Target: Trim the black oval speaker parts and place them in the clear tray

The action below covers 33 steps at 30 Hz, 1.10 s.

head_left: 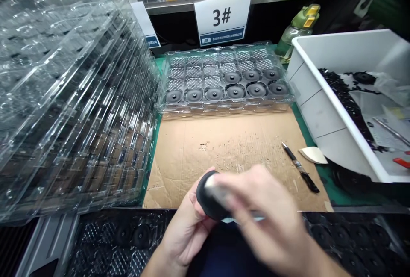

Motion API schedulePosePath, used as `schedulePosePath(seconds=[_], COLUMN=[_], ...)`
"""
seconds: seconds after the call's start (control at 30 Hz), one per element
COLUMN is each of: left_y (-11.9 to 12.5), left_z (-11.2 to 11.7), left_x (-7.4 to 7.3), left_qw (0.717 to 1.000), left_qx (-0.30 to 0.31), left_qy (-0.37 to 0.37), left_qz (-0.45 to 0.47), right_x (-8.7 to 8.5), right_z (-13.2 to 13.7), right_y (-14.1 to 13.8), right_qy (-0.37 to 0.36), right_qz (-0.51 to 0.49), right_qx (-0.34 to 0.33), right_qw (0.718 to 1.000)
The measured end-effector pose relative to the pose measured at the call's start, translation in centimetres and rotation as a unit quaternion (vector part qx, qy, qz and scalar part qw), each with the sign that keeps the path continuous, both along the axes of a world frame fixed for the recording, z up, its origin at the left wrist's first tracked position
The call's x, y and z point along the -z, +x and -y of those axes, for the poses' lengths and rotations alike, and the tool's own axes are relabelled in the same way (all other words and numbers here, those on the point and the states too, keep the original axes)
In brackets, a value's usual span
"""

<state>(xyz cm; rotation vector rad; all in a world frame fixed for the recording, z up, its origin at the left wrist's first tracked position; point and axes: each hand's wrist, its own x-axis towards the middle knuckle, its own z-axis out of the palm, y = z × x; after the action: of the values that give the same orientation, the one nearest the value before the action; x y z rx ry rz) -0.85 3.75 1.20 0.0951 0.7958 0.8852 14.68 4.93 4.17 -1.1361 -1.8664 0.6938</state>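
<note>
My left hand (192, 230) is closed around the edge of a black round rubber-like part (206, 202), tilted above the front edge of the cardboard. Over its face, my right hand (265, 213) is smeared by motion, its fingers drawn together on a small pale piece (219, 189). That piece seems to touch the black part; blur hides its exact shape. Beyond the hands, similar black discs sit in several pockets of a clear plastic tray (224, 108).
Tall stacked clear trays (96, 110) stand left. A pen-like tool (299, 168) and a white wedge (314, 155) lie on the cardboard's (192, 140) right side. A white bin (339, 110) with black scraps stands right, a bottle (296, 31) behind. More filled trays (112, 243) lie below the table edge.
</note>
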Motion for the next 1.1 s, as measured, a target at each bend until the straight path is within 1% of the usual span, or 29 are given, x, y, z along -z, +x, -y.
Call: schedulePosePath(seconds=[0.03, 0.07, 0.1, 0.13, 0.2, 0.3, 0.33, 0.4, 0.43, 0.47, 0.5, 0.53, 0.6, 0.67, 0.73, 0.77, 0.8, 0.87, 0.9, 0.93, 1.0, 1.03, 1.07, 1.1], left_y=[-0.1, -0.2, -0.4, -0.7, -1.1, -1.4, -1.4, -1.2, -1.1, -0.9, -0.7, -0.5, -0.1, 0.3, 0.4, 0.4, 0.3, 0.3, 0.4, 0.5, 0.8, 0.8, 0.8, 0.7], left_z=[0.0, 0.1, 0.2, 0.4, 0.7, 0.9, 0.9, 0.8, 0.7, 0.6, 0.6, 0.5, 0.6, 0.8, 1.0, 1.1, 1.1, 1.0, 1.0, 0.9, 0.6, 0.5, 0.5, 0.4], left_x=[0.1, 0.2, 0.4, 0.6, 1.0, 1.2, 1.2, 1.0, 0.9, 0.8, 0.7, 0.6, 0.4, 0.3, 0.4, 0.4, 0.5, 0.5, 0.4, 0.4, 0.1, -0.1, -0.2, -0.3], left_qw=[1.000, 1.000, 1.000, 1.000, 0.999, 0.998, 0.998, 0.997, 0.997, 0.997, 0.997, 0.997, 0.998, 0.999, 1.000, 1.000, 1.000, 0.999, 0.998, 0.998, 0.998, 0.998, 0.999, 0.999], left_qx=[0.001, -0.001, -0.007, -0.017, -0.037, -0.041, -0.039, -0.033, -0.030, -0.027, -0.026, -0.023, -0.019, -0.017, -0.010, -0.008, -0.007, -0.013, -0.016, -0.017, -0.009, -0.006, -0.002, 0.004], left_qy=[0.002, 0.005, 0.007, 0.009, 0.008, -0.002, -0.003, 0.001, 0.005, 0.009, 0.012, 0.014, 0.017, 0.022, 0.017, 0.012, 0.008, 0.003, 0.005, 0.009, 0.013, 0.015, 0.015, 0.012], left_qz=[-0.005, -0.006, -0.007, -0.004, 0.008, 0.043, 0.055, 0.071, 0.075, 0.075, 0.073, 0.067, 0.050, 0.027, 0.005, -0.008, -0.022, -0.047, -0.055, -0.058, -0.057, -0.054, -0.052, -0.050], right_x=[-0.8, -1.1, -0.9, -0.2, 2.0, 6.5, 7.9, 9.8, 10.2, 10.1, 9.5, 8.5, 5.6, 2.4, 0.0, -0.8, -1.3, -1.5, -1.4, -1.3, -1.0, -0.9, -0.8, -0.9], right_z=[-0.2, -0.2, -0.1, 0.0, 0.6, 2.0, 2.4, 2.9, 2.9, 2.8, 2.6, 2.2, 1.5, 0.9, 0.7, 0.6, 0.6, 0.3, 0.1, -0.1, -0.3, -0.2, 0.0, 0.4], right_y=[-0.4, -0.6, -0.5, -0.2, 1.2, 3.1, 3.5, 3.8, 3.8, 3.8, 3.6, 3.3, 2.4, 1.0, -0.4, -1.0, -1.5, -2.0, -2.1, -2.1, -2.0, -1.8, -1.4, -0.9], right_qy=[0.019, 0.006, -0.028, -0.073, -0.148, -0.205, -0.222, -0.244, -0.246, -0.245, -0.244, -0.240, -0.211, -0.130, -0.028, -0.006, -0.010, -0.060, -0.076, -0.068, -0.013, 0.009, 0.014, 0.000], right_qz=[0.000, 0.003, 0.005, 0.007, 0.019, 0.037, 0.041, 0.044, 0.044, 0.041, 0.038, 0.030, 0.003, -0.039, -0.037, -0.029, -0.019, 0.002, 0.013, 0.022, 0.031, 0.024, 0.015, 0.008], right_qx=[-0.037, -0.070, -0.089, -0.092, -0.056, 0.054, 0.075, 0.093, 0.096, 0.100, 0.103, 0.109, 0.119, 0.111, 0.054, 0.018, -0.024, -0.087, -0.093, -0.077, -0.021, -0.010, -0.022, -0.052], right_qw=[0.999, 0.998, 0.996, 0.993, 0.987, 0.976, 0.971, 0.964, 0.963, 0.963, 0.963, 0.964, 0.970, 0.985, 0.997, 0.999, 0.999, 0.994, 0.993, 0.994, 0.999, 1.000, 1.000, 0.999])
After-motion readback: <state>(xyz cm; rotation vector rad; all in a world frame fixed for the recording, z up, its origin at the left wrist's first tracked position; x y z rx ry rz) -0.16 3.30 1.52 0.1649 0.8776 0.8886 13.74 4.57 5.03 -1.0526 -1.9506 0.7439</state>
